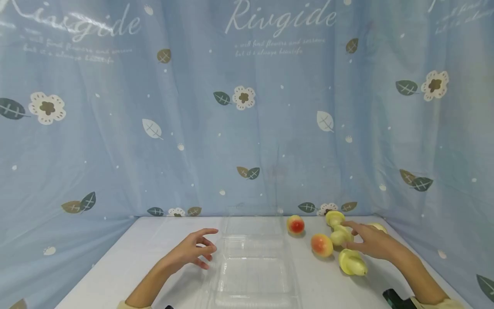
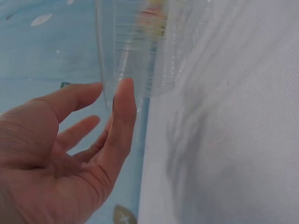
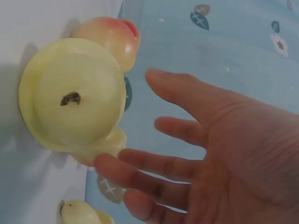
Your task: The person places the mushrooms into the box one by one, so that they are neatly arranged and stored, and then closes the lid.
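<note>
My left hand (image 1: 191,250) is held beside the left wall of a clear plastic clamshell box (image 1: 254,274), fingers spread and slightly bent. In the left wrist view its fingertips are right at the box's edge, and nothing lies between thumb and fingers. At the right, my right hand (image 1: 374,240) reaches over several pale yellow-green, pear-like fruits, its thumb and fingers apart. The nearest is a fruit (image 1: 341,236) between the spread fingers and thumb in the head view. In the right wrist view a rounded yellow-green fruit (image 3: 77,100) with a dark end mark faces the open palm.
Two red-and-yellow peaches, a far peach (image 1: 295,225) and a nearer peach (image 1: 322,245), lie between the box and the yellow-green fruits. Another yellow-green fruit (image 1: 353,262) lies nearer the front. A patterned blue curtain (image 1: 247,128) hangs behind the white table (image 1: 154,240).
</note>
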Tool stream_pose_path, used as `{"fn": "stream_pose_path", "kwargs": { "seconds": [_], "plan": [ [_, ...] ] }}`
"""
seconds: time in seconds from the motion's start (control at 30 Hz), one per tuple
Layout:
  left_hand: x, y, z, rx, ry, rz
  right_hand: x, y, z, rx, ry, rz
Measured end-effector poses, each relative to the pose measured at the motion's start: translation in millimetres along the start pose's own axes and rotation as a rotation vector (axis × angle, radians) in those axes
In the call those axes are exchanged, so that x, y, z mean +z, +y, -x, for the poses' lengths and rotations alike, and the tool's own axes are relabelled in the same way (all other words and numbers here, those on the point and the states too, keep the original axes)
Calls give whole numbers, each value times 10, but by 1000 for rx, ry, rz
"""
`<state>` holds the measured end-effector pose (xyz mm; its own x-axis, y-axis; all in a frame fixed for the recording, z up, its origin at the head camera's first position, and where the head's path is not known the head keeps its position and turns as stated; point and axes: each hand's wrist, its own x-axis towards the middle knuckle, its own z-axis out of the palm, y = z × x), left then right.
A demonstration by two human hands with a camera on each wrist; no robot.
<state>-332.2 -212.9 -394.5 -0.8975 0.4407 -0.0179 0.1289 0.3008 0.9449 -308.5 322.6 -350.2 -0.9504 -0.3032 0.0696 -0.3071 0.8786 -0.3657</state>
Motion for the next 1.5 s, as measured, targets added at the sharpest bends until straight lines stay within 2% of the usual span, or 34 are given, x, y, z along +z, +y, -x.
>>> {"fn": "stream_pose_path", "kwargs": {
  "seconds": [0.17, 0.47, 0.8, 1.03, 1.5],
  "plan": [
    [-7, -25, -18, -13, -12, 34, -5, 3, 23, 22, -76, -117],
    [17, -78, -41, -20, -40, 128, 7, 20, -7, 129, -186, -189],
    [42, -139, -68, -11, -34, 149, 3, 46, 3, 78, -235, -227],
    [71, -140, -78, -36, -28, 185, 5, 76, 28, -4, -287, -290],
    [112, -132, -74, -42, -7, 216, 33, 126, 48, -33, -356, -383]
  ]
}}
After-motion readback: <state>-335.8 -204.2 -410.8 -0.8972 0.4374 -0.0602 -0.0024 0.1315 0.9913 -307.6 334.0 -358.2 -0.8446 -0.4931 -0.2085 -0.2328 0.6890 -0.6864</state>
